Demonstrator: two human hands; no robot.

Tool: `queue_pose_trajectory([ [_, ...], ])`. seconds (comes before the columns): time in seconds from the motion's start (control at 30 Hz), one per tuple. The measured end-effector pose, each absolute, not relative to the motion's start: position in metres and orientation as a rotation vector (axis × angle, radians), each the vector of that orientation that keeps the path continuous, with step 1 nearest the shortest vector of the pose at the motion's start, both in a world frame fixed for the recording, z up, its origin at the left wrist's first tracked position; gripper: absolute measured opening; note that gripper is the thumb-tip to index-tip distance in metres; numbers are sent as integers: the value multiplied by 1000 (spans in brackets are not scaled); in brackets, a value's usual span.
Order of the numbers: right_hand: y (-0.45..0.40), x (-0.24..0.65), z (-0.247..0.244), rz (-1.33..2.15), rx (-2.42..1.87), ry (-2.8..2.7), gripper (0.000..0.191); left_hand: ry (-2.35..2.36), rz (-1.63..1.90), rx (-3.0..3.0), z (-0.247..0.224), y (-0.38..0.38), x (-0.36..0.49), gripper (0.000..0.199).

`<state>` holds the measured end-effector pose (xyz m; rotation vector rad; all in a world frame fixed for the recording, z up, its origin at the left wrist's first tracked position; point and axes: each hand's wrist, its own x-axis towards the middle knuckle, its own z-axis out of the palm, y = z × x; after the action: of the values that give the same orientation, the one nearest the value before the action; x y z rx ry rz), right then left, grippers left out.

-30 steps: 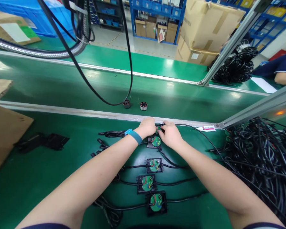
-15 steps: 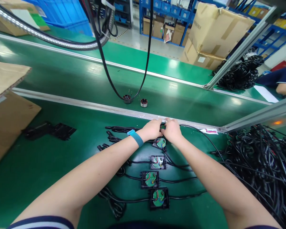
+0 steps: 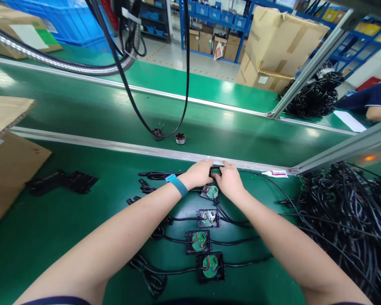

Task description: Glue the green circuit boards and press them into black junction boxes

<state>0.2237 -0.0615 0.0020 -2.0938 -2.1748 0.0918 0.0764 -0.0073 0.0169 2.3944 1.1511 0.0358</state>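
At the metal rail, my left hand [image 3: 200, 173] and my right hand [image 3: 230, 178] close from both sides on a small black box with a green circuit board [image 3: 215, 171]. Fingers cover most of that box. Nearest to my wrists lies another open box with a round green circuit board [image 3: 212, 192]. Closer to me, more black boxes sit in a column: one with a pale green board [image 3: 208, 218], then a box [image 3: 198, 241] and a box [image 3: 211, 266] with coloured wires. Black cables run out of them on both sides.
A heap of black cables [image 3: 346, 220] fills the right. A glue tube [image 3: 275, 173] lies by the rail. Beyond it are two coil-like round parts, one a silver ring [image 3: 180, 138], under a hanging cable loop [image 3: 186, 84]. A cardboard box [image 3: 12, 169] stands left. Another person's arm [image 3: 379, 113] shows far right.
The view has shifted slightly. My hands stay at the same box by the rail, with a small gap now between them that shows its green board.
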Motion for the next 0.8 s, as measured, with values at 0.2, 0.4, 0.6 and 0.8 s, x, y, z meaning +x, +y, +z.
queue_pose_trajectory([
  [0.2, -75, 235, 1, 46, -1930, -2271, 35, 1180, 5, 2366, 19, -6, 80, 46],
  [0.4, -72, 236, 10, 172, -1857, -2539, 47, 1174, -10, 2275, 18, 3, 70, 54],
  [0.6, -65, 247, 16, 347, -1762, -2572, 58, 1147, -18, 2023, 23, 13, 46, 21],
  [0.8, -66, 252, 13, 438, -1756, -2526, 69, 1122, 64, 2007, 26, 3, 48, 19],
])
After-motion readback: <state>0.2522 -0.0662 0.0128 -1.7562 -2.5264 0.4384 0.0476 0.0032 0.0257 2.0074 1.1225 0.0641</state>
